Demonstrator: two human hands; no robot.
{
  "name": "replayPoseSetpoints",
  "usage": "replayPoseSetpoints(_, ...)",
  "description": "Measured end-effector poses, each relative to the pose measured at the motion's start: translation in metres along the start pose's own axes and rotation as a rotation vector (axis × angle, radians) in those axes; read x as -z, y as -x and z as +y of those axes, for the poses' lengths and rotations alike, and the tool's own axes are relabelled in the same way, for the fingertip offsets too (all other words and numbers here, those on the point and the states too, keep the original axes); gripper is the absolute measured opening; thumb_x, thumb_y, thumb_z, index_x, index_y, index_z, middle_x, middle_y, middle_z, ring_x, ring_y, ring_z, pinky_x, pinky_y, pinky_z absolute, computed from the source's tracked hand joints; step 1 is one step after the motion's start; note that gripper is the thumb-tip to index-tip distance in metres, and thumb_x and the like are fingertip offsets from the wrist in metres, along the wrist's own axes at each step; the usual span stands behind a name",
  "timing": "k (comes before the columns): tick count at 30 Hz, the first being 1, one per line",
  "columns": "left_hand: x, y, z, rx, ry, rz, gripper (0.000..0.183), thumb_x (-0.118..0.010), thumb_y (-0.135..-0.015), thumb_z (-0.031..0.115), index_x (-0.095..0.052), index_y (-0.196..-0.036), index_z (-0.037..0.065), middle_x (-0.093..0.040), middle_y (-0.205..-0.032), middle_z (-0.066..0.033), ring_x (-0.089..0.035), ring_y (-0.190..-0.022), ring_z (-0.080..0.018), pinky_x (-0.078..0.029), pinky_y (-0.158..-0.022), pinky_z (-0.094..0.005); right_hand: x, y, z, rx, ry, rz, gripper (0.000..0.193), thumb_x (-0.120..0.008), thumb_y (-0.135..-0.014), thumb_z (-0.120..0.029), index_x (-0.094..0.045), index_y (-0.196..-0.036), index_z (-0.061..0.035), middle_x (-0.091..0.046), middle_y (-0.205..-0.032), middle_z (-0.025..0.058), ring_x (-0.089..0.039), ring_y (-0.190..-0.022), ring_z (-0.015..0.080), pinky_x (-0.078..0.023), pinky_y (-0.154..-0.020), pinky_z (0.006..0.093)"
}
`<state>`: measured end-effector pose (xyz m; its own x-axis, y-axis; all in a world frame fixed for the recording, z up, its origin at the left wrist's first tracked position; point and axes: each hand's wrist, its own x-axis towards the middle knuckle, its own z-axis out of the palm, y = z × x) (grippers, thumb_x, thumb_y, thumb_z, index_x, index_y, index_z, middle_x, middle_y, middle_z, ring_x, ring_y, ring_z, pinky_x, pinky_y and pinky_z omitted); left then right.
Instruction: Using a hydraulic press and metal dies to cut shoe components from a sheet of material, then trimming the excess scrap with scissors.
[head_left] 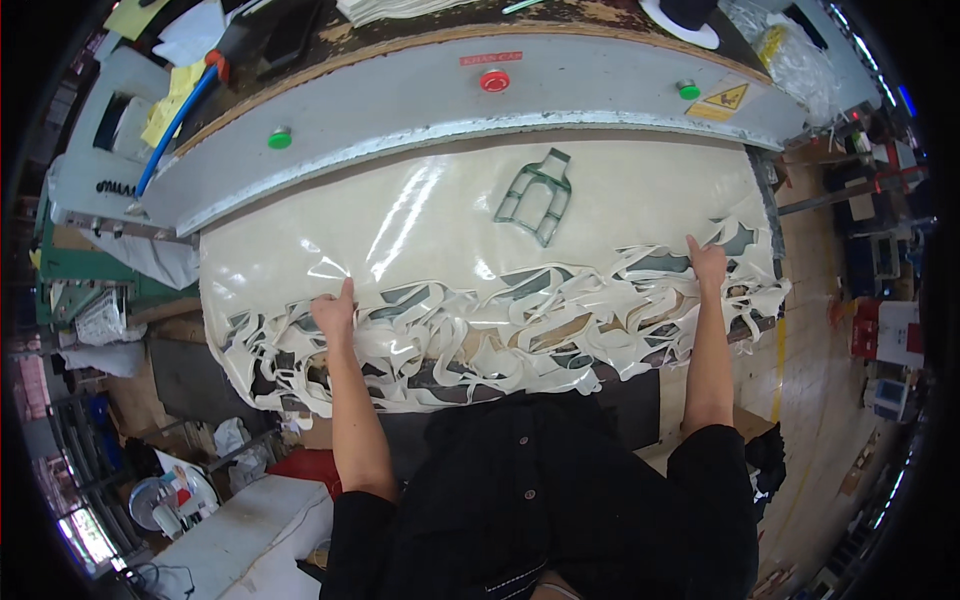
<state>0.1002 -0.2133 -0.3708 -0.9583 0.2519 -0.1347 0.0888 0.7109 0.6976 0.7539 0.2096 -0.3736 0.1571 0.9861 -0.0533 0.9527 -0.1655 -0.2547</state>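
A wide glossy cream sheet [290,240] lies across the bed of a machine in front of me. Its near part is cut into a web of strips and holes [490,310] that hangs over the front edge. My left hand [333,312] is closed on the sheet at the left, where the whole part meets the cut strips, thumb pointing away from me. My right hand [708,262] grips the same border at the right, fingers curled and partly hidden. On the uncut part, between the hands and farther away, rests a green metal cutting die [551,188] with an open frame.
Beyond the sheet runs a grey machine beam [380,105] with a red stop button [495,80], a green button [279,138] at left and another green button [688,90] at right. A blue tube [175,125] rises at the left. A white-topped table [245,530] stands at lower left.
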Motion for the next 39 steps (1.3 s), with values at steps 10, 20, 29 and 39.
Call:
replayPoseSetpoints(10, 0.127, 0.065, -0.034, -0.060, 0.096, 0.468, 0.051, -0.086, -0.089, 0.033, -0.070, -0.118, -0.006, -0.078, -0.095, -0.0168, -0.076, -0.085, -0.0271, -0.058, -0.083, -0.0372, 0.046, 0.149, 0.088, 0.036, -0.154, 0.668, 0.069, -0.083, -0.092, -0.047, -0.067, -0.131, 0.0081, -0.073, -0.125, 0.0262, -0.070, -0.114, 0.0409, -0.054, -0.102, 0.0478)
replayPoseSetpoints(20, 0.172, 0.006, -0.284, 0.273, 0.817, 0.102, 0.073, -0.079, -0.097, 0.048, -0.058, -0.142, -0.006, -0.072, -0.121, -0.0109, -0.067, -0.101, -0.0233, -0.052, -0.091, -0.0391, -0.053, 0.312, 0.089, -0.624, -1.386, -0.217, 0.073, -0.049, -0.106, -0.071, -0.057, -0.147, -0.0106, -0.068, -0.133, 0.0034, -0.065, -0.101, 0.0163, -0.051, -0.079, 0.0323)
replayPoseSetpoints(29, 0.343, 0.000, -0.174, 0.179, 0.785, 0.162, 0.019, -0.071, -0.105, 0.022, -0.069, -0.099, 0.005, -0.071, -0.086, -0.0050, -0.070, -0.071, -0.0159, -0.058, -0.062, -0.0339, -0.010, 0.351, 0.110, -0.359, -0.658, -0.151, 0.052, -0.060, -0.108, -0.056, -0.071, -0.097, -0.0069, -0.047, -0.066, -0.0057, -0.039, -0.055, 0.0068, -0.030, -0.052, 0.0249)
replayPoseSetpoints(39, 0.179, 0.034, -0.417, 0.171, 0.125, -0.285, 0.050, -0.065, -0.102, 0.037, -0.068, -0.126, -0.006, -0.075, -0.114, -0.0198, -0.071, -0.103, -0.0337, -0.056, -0.094, -0.0464, -0.007, 0.395, 0.147, -0.586, -0.790, -0.341, 0.029, -0.072, -0.101, -0.031, -0.071, -0.119, -0.0081, -0.068, -0.092, 0.0000, -0.062, -0.077, 0.0112, -0.052, -0.069, 0.0286)
